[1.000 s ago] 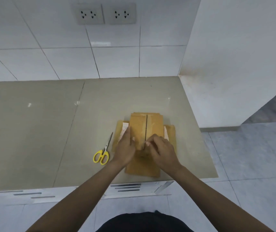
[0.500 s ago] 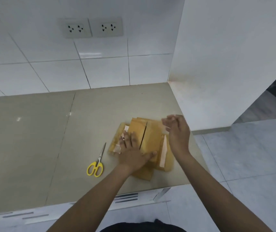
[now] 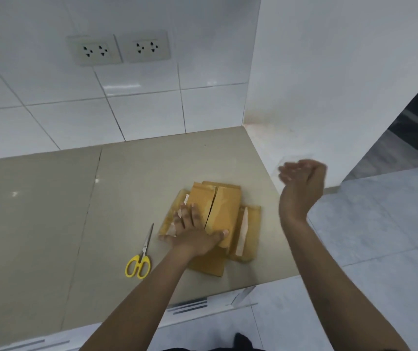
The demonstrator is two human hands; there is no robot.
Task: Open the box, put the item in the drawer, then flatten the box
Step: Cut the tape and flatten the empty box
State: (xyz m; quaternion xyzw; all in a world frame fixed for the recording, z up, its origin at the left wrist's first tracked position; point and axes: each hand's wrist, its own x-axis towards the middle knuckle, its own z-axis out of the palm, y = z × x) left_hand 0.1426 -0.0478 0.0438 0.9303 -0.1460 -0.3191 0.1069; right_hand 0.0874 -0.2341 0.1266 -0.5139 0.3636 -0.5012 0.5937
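**Flattened cardboard box, pinned at frame centre**

Lies collapsed on the beige countertop point(image 3: 50, 211), flaps splayed, tape strips showing. Held down by left hand point(image 3: 192, 233), palm flat, fingers spread. Right hand point(image 3: 301, 178) raised at right of frame, loosely curled, apparently empty though blurred. Yellow-handled scissors point(image 3: 140, 257) just left. Cardboard box point(image 3: 224, 211) probably light, stiff, springy at creases; best pressed along the folds or gripped by an edge.

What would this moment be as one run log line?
stage: flattening | left hand: pressing cardboard box flat on counter | right hand: raised, clear of box | scissors: beside box
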